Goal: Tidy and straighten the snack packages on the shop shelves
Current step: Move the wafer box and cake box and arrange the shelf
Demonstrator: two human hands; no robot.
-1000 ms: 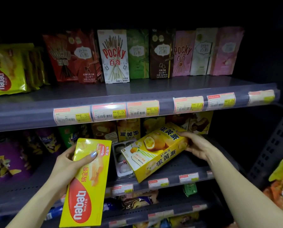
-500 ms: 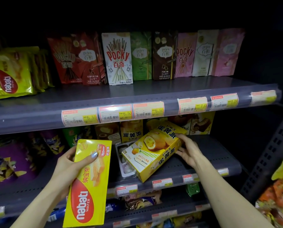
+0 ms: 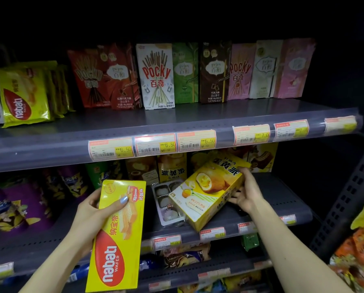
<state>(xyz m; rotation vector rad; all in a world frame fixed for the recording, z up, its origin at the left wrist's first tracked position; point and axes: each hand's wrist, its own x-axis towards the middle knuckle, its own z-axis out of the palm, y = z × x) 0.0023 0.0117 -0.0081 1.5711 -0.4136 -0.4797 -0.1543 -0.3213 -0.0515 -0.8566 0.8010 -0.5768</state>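
Dim shop shelving filled the view, grey metal boards fronted by price tags. On the upper shelf [image 3: 177,121], far left, stood yellow Nabati bags [image 3: 24,96]; to their right ran a row of upright Pocky and Pejoy boxes [image 3: 155,77], faces forward.

Lower left, the left hand [image 3: 92,216] held a yellow Nabati wafer box [image 3: 117,235] in front of the shelves, thumb across the printed face and fingers hidden behind it. That box's long axis ran nearly vertical, leaning slightly right at the top, logo end down.

Further right, on the middle shelf [image 3: 282,210], a clear tray of dark round sweets [image 3: 166,204] lay flat. Just beside and partly over it sat the yellow egg-yolk pie box [image 3: 208,191], skewed: its long axis ran diagonally from the near corner at the shelf lip up and back to the right, printed face tilted upward. The right hand [image 3: 248,195] gripped its far right end, thumb near the top edge and fingers curled under the side.

The step in hand seemed to be squaring this pie box with the matching boxes [image 3: 172,168] standing behind it. Done well, that would likely mean lifting the near corner clear of the tray rather than dragging across it, turning the box until its long axis lay along the shelf front, then standing it face-out and sliding it back. With only one end gripped, the box could swing or nudge the tray toward the lip.
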